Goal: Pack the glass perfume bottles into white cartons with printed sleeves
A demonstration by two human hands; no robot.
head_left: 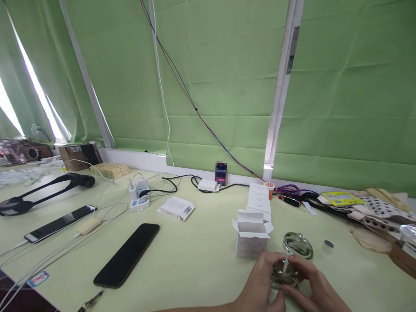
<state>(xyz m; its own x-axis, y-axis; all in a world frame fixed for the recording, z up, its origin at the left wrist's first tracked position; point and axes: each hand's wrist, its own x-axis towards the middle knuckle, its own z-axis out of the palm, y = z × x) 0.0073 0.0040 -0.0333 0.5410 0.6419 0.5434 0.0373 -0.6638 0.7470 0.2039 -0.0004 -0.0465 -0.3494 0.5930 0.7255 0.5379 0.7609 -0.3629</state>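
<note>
Both of my hands are at the lower right of the head view, closed around a small clear glass bowl (283, 274). My left hand (262, 281) grips its left side, with thumb and fingers curled round. From the right, my right hand (308, 281) pinches the same glass. A short white piece stands between my fingertips; I cannot make out what it is. Just beyond my fingers lies a round, greenish clear glass lid (298, 245) with a knob. A white carton (251, 240) stands beside my left hand with its flaps up. To the right is a small dark-topped round piece (328, 246).
Several white boxes (259, 197) stand in a row behind the carton. A black phone (127, 255), a flat white box (177, 208) and a power strip (139, 201) with cables lie left. Bags and fabric (377, 208) are heaped at right.
</note>
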